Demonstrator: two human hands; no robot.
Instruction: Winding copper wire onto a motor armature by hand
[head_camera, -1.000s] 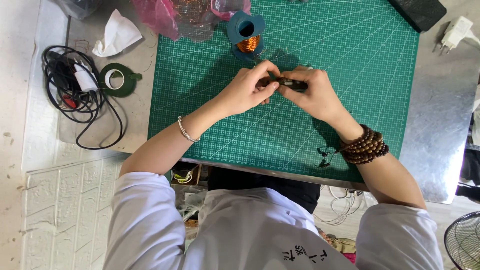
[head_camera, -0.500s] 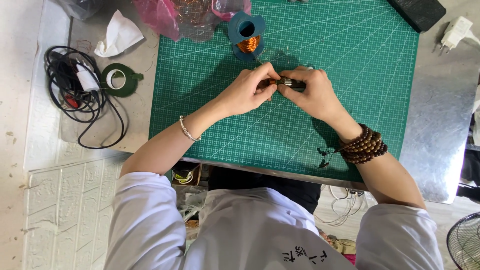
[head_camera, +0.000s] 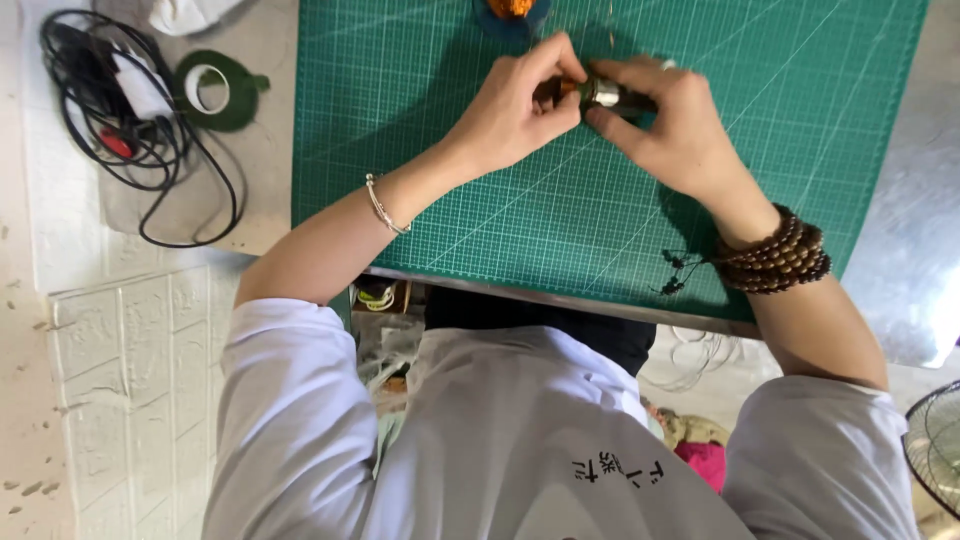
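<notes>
Both grips closed on one item: left hand (head_camera: 515, 110) and right hand (head_camera: 665, 125) pinch a small cylindrical tool with silver metal collar and dark body (head_camera: 600, 93), held just above the green gridded cutting mat (head_camera: 760, 120) on the worktop.

Change from a second ago: hands have shifted toward the mat's far edge and drawn tighter together; tool remains held, fingertip work continuing.

Adjacent: round container of orange material (head_camera: 512, 8), near. Well apart, left: green tape roll (head_camera: 212, 90), tangled black cable (head_camera: 120, 120).
</notes>
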